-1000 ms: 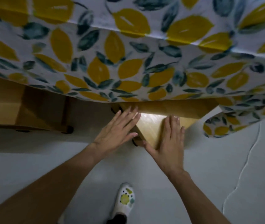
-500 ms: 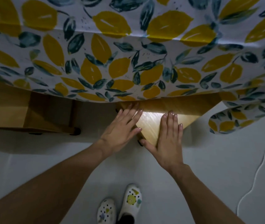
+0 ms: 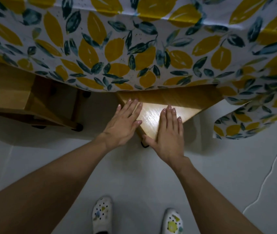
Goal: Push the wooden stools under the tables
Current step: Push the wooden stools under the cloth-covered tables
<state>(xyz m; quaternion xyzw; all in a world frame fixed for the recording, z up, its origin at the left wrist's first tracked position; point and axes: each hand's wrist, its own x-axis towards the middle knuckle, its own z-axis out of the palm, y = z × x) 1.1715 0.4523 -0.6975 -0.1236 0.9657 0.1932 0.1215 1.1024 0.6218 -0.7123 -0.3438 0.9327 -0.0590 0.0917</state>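
A wooden stool [image 3: 153, 114] stands on the floor with most of its seat under the table, only a lit corner sticking out. The table is covered by a lemon-print tablecloth [image 3: 134, 48] that hangs over the stool's far part. My left hand [image 3: 124, 125] lies flat with fingers spread against the stool's left edge. My right hand [image 3: 168, 132] rests flat on the seat's near corner, thumb hooked round the edge. A second wooden stool [image 3: 16, 98] sits at the left, partly under the cloth.
The floor [image 3: 134, 174] is pale grey. A white cable [image 3: 272, 166] snakes across it at the right. Both of my feet in white patterned clogs [image 3: 101, 215] stand at the bottom. A fold of tablecloth droops low at the right.
The view has pulled back a little and both feet now show. My hands stay flat on the stool's corner; the stool sits about as deep under the cloth as before.
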